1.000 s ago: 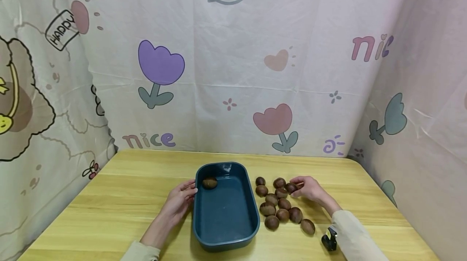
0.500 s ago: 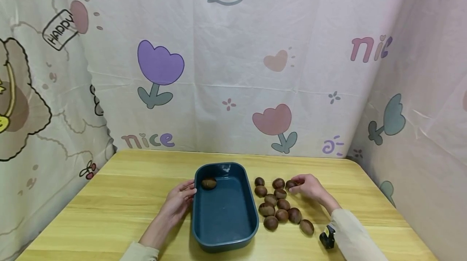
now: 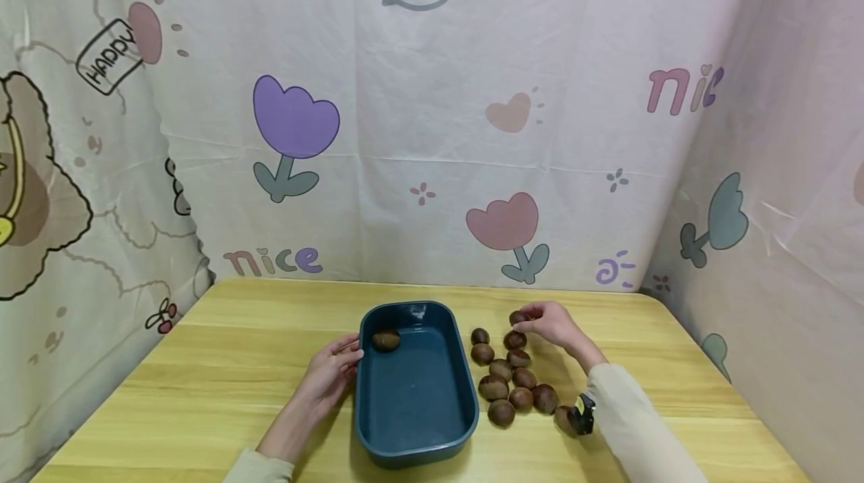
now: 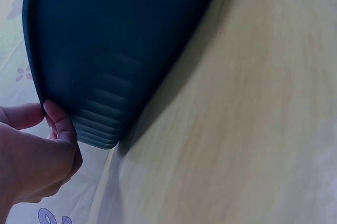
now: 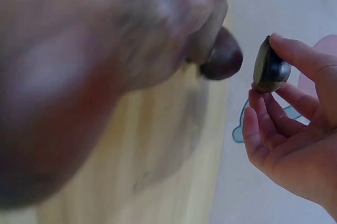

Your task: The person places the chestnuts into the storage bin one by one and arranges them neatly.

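A deep blue rectangular baking dish [image 3: 418, 400] stands on the table, with one chestnut [image 3: 386, 340] in its far left corner. My left hand [image 3: 327, 378] pinches the dish's left rim between thumb and fingers, as the left wrist view shows on the dish wall [image 4: 116, 34]. Right of the dish lie several loose brown chestnuts [image 3: 501, 370]. Over the far end of this group, my right hand [image 3: 555, 324] holds a chestnut [image 5: 271, 66] between its thumb and fingertips. In the right wrist view that chestnut is lifted, one side pale and the other dark and shiny.
The light wood table [image 3: 270, 333] ends at a printed cloth backdrop [image 3: 418, 130], with cloth on both sides as well. A small black wrist device [image 3: 583, 414] on the right sleeve partly covers the nearest right chestnut [image 3: 564, 420].
My right hand has lifted a chestnut from the right edge of the group and carried it up and left. The left hand stays on the dish, which keeps its place.
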Demonstrator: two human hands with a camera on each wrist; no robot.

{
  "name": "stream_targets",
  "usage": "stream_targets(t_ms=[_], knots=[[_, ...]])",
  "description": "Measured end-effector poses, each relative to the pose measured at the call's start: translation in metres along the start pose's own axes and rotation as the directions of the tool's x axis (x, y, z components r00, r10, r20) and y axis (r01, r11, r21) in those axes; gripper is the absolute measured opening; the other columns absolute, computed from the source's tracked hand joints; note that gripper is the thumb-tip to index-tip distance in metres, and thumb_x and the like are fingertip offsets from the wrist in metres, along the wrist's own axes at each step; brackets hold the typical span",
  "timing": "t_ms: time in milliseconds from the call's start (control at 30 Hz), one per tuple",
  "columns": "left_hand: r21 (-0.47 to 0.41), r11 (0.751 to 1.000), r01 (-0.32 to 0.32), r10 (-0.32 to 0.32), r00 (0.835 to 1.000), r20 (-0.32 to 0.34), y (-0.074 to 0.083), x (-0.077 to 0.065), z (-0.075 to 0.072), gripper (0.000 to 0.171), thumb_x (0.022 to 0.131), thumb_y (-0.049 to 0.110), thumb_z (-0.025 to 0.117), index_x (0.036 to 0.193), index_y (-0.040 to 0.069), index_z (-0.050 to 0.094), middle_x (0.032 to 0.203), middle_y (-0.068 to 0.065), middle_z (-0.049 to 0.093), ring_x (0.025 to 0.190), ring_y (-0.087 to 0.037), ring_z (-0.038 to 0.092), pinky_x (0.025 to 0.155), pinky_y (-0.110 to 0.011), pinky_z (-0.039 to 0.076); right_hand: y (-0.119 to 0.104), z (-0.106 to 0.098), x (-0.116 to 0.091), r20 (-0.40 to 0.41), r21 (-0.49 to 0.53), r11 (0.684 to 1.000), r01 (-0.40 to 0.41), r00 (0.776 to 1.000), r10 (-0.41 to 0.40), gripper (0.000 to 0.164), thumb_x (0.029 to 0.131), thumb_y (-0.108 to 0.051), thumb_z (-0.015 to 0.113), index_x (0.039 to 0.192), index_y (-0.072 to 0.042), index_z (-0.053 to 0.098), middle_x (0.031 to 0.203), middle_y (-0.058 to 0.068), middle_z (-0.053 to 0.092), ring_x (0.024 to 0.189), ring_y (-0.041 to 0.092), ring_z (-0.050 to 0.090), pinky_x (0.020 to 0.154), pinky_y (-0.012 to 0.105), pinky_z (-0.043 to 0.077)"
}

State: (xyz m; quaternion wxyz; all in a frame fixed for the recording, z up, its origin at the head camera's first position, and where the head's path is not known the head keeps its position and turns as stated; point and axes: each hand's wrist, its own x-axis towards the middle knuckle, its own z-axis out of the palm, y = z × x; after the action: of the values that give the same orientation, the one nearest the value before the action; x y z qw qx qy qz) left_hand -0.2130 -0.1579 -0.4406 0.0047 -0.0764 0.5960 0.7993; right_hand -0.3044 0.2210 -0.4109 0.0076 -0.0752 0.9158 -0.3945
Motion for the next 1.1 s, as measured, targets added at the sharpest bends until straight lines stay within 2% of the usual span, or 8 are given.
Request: stream_targets(t_ms=[233, 500, 767, 1100], knots=[[0.000, 1.000, 0.000, 0.000, 1.000, 0.001, 0.000, 0.000, 0.000, 0.045, 0.093, -0.007, 0.048, 0.135, -0.016, 0.036, 0.109, -0.014, 0.053, 0.086, -0.015, 0.055, 0.074, -0.023, 0.047, -0.019, 0.005, 0.005, 0.028, 0.007, 1.000, 0.023, 0.999, -0.023, 0.042, 0.081, -0.021, 0.077, 0.114, 0.002, 0.066, 0.107, 0.013, 0.066, 0.099, 0.028, 0.060, 0.082, 0.044, 0.050], [-0.010, 1.000, -0.004, 0.004, 1.000, 0.003, 0.000, 0.001, 0.000, 0.045, 0.092, -0.008, 0.049, 0.135, -0.016, 0.036, 0.107, -0.013, 0.054, 0.084, -0.013, 0.055, 0.074, -0.023, 0.046, -0.046, 0.014, 0.011, 0.038, 0.074, 0.994, 0.086, 0.995, -0.089, 0.039, 0.083, -0.019, 0.076, 0.115, 0.001, 0.067, 0.111, 0.016, 0.065, 0.104, 0.032, 0.060, 0.087, 0.046, 0.048], [-0.012, 1.000, -0.003, 0.003, 1.000, 0.004, 0.000, 0.000, 0.000, 0.046, 0.092, -0.007, 0.049, 0.135, -0.015, 0.036, 0.107, -0.012, 0.055, 0.083, -0.013, 0.055, 0.073, -0.023, 0.046, -0.077, 0.029, 0.015, 0.055, 0.122, 0.985, 0.121, 0.990, -0.128, 0.035, 0.083, -0.019, 0.076, 0.112, -0.002, 0.069, 0.102, 0.009, 0.067, 0.095, 0.025, 0.061, 0.083, 0.043, 0.049], [-0.016, 1.000, -0.011, 0.011, 1.000, 0.010, 0.000, 0.000, -0.001, 0.046, 0.092, -0.008, 0.049, 0.135, -0.016, 0.036, 0.108, -0.013, 0.056, 0.085, -0.014, 0.055, 0.074, -0.023, 0.047, -0.127, 0.056, 0.008, 0.114, 0.166, 0.965, 0.204, 0.968, -0.224, 0.034, 0.083, -0.023, 0.076, 0.111, -0.005, 0.070, 0.102, 0.006, 0.066, 0.095, 0.023, 0.060, 0.082, 0.040, 0.051]])
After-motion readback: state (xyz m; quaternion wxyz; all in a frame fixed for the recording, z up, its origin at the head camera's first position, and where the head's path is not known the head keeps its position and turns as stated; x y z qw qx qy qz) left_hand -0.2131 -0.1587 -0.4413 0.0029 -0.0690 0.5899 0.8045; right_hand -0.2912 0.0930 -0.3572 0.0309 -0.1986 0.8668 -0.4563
